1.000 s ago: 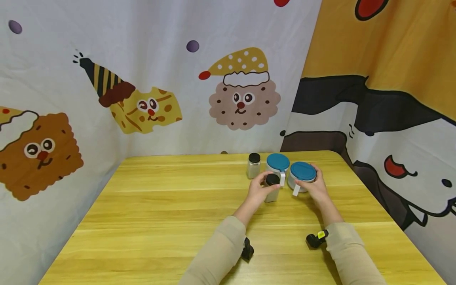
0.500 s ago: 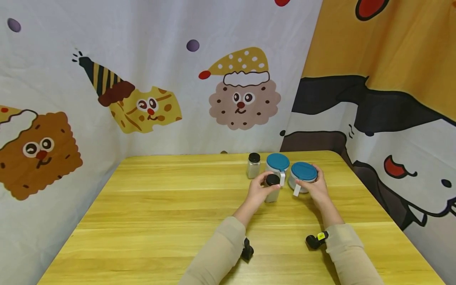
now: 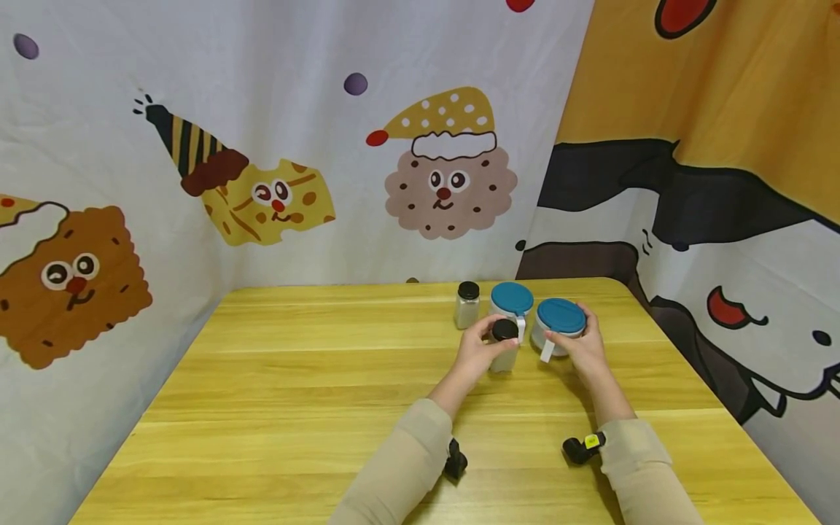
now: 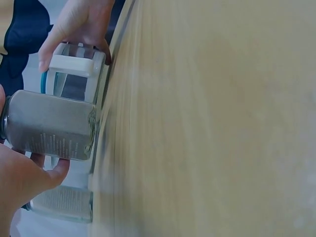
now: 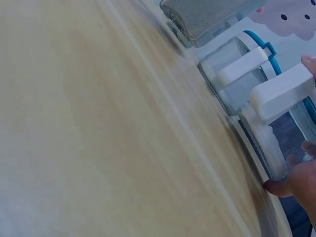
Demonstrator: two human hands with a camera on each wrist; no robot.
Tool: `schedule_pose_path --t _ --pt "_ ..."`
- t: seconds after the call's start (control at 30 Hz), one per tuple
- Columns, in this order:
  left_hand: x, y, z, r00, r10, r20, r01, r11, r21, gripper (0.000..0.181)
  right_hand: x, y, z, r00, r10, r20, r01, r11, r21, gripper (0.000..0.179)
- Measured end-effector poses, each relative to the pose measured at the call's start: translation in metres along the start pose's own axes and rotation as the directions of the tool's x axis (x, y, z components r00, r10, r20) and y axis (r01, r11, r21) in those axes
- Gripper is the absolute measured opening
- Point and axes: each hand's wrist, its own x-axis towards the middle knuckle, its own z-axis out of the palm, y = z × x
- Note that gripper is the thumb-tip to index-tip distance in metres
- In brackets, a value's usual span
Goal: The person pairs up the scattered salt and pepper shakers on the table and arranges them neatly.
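Note:
My left hand point(image 3: 474, 350) grips a glass shaker jar point(image 3: 504, 359) with a black lid, its thumb and fingers around the upper part. In the left wrist view this jar point(image 4: 52, 126) shows greyish contents and small printed lines. To the right, my right hand point(image 3: 586, 351) holds a round clear canister point(image 3: 560, 316) by its sides; it has a blue lid and a white handle point(image 5: 286, 94) facing me. A matching blue-lidded canister point(image 3: 512, 297) stands just behind, between the two hands. Another black-lidded jar point(image 3: 467, 310) stands upright to its left.
The yellow wood-grain table point(image 3: 295, 408) stretches left and toward me. Its back edge lies close behind the containers. A curtain point(image 3: 295, 131) with cartoon prints hangs behind and on both sides. Small black cameras point(image 3: 580, 450) sit at the wrists.
My left hand has shifted the shaker jar very slightly to the right. The right hand and its canister have edged a little to the right; the other two containers stay put.

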Motion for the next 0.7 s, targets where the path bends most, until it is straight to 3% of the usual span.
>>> schedule_pose_path --t 0.7 --pt "-0.0021 0.0072 -0.0031 1.0 0.007 0.025 -0.006 1.0 -0.006 0.038 -0.0051 -0.0039 -0.0039 0.999 -0.012 -0.037 0.011 1.0 -0.003 0.102"
